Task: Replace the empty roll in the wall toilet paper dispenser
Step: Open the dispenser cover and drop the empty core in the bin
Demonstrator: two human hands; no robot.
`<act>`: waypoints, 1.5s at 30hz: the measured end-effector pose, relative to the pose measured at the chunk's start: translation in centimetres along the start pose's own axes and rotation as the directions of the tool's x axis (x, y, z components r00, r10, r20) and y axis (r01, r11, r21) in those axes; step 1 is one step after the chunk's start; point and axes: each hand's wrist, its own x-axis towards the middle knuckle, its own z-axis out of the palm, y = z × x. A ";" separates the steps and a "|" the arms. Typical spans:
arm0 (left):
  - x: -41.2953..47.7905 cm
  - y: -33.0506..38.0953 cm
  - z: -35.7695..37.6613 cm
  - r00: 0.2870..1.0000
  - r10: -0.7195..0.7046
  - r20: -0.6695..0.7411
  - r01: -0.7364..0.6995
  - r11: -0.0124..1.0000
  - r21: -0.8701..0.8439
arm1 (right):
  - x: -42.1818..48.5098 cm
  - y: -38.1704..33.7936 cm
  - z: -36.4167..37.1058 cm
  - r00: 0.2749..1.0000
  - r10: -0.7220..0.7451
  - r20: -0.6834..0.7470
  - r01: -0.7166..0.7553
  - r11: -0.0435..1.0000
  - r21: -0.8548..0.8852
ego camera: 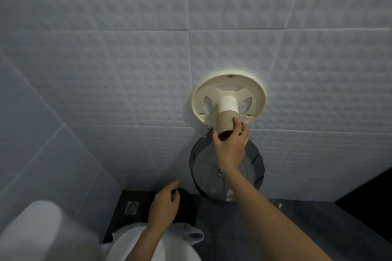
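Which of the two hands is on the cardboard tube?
The right hand, raised to the cream wall dispenser, grips the brown cardboard tube on the spindle. The left hand hangs lower, curled and touching nothing visible.

Both forearms are bare, with no sleeves, above a white garment (148, 243) and one black shoe (186, 203).

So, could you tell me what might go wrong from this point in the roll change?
The right hand grips only the outer end of the cardboard core, which is partly off the spindle; pulled at an angle, it could bind or crush. The dark cover hangs open right beneath the forearm, so a downward pull could knock it. The left hand appears empty and sits low, so a slipping core would likely drop to the floor.
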 end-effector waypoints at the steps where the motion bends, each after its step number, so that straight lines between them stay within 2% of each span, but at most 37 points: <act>1: -0.7 -0.4 -0.9 1.000 0.007 -0.015 -0.007 1.000 0.005 | -0.9 0.0 -0.4 1.000 0.009 -0.020 -0.008 0.999 0.034; 3: -2.3 -1.5 -2.8 0.999 -0.006 -0.051 0.008 1.000 0.029 | -3.3 0.2 -1.2 0.999 0.007 -0.046 -0.001 0.993 0.119; 7: -5.4 -6.3 -6.1 0.986 -0.106 -0.125 0.113 0.992 0.048 | -10.3 0.5 -1.6 0.997 -0.027 0.072 0.008 0.967 0.256; 10: -6.7 -10.7 -7.4 0.965 -0.195 -0.173 0.207 0.977 0.058 | -15.8 0.9 -0.7 0.972 -0.125 0.198 0.068 0.960 0.272; 14: -7.7 -15.3 -7.2 0.931 -0.304 -0.204 0.315 0.949 0.025 | -21.8 3.0 1.8 0.892 -0.203 0.404 0.127 0.970 0.205; 18: -7.4 -19.4 -4.9 0.908 -0.380 -0.178 0.394 0.918 0.051 | -25.3 7.4 6.1 0.822 -0.073 0.565 0.040 0.997 0.071; 24: -5.8 -25.6 1.5 0.911 -0.392 -0.132 0.412 0.881 0.232 | -27.1 14.7 14.5 0.740 0.123 0.661 -0.056 0.991 -0.121; 28: -5.7 -29.3 5.8 0.937 -0.325 -0.129 0.350 0.847 0.401 | -27.3 19.6 19.6 0.707 0.242 0.664 -0.109 0.966 -0.236; 31: -5.6 -31.7 7.9 0.944 -0.280 -0.177 0.331 0.824 0.461 | -26.9 22.7 23.0 0.692 0.332 0.641 -0.170 0.938 -0.302; 34: -5.5 -33.5 9.3 0.947 -0.230 -0.224 0.314 0.805 0.503 | -26.4 25.2 26.2 0.626 0.497 0.600 -0.342 0.867 -0.362; 37: -5.9 -34.1 9.9 0.941 -0.201 -0.271 0.319 0.790 0.523 | -26.4 27.3 28.8 0.549 0.599 0.583 -0.480 0.797 -0.367; 40: -6.2 -34.0 10.1 0.940 -0.132 -0.314 0.290 0.793 0.536 | -26.6 28.9 30.8 0.497 0.654 0.570 -0.559 0.744 -0.366; 45: -5.9 -34.4 10.5 0.934 -0.079 -0.348 0.279 0.769 0.575 | -26.5 30.3 33.0 0.476 0.640 0.603 -0.593 0.740 -0.317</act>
